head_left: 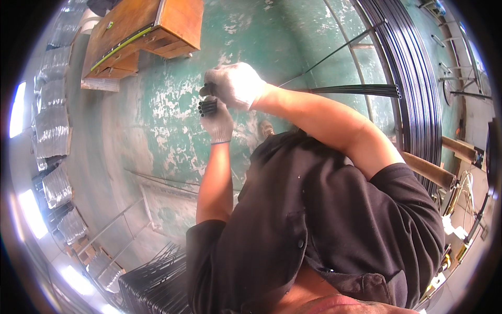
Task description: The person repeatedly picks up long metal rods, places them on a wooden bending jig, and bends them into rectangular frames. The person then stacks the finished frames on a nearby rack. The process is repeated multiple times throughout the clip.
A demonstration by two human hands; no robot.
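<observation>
Both gloved hands stacked on a short bundle of black tubes (207,107): left hand (217,121) clamped underneath, right hand (235,83) clamped on top, keeping the ends flush above the green floor (172,104).

both hands wear pale knit gloves and meet over a worn green floor (172,110). the left hand (217,121) is closed around a small bundle of thin dark rods (207,107), whose cut ends face left. the right hand (235,83) sits just above it, touching the same bundle, with its bare forearm crossing over a black shirt (314,220). a big coil of dark rod (413,78) curves along the right side. a wooden bench (146,31) stands at the top left. more dark rods (157,282) lie stacked at the bottom left.
</observation>
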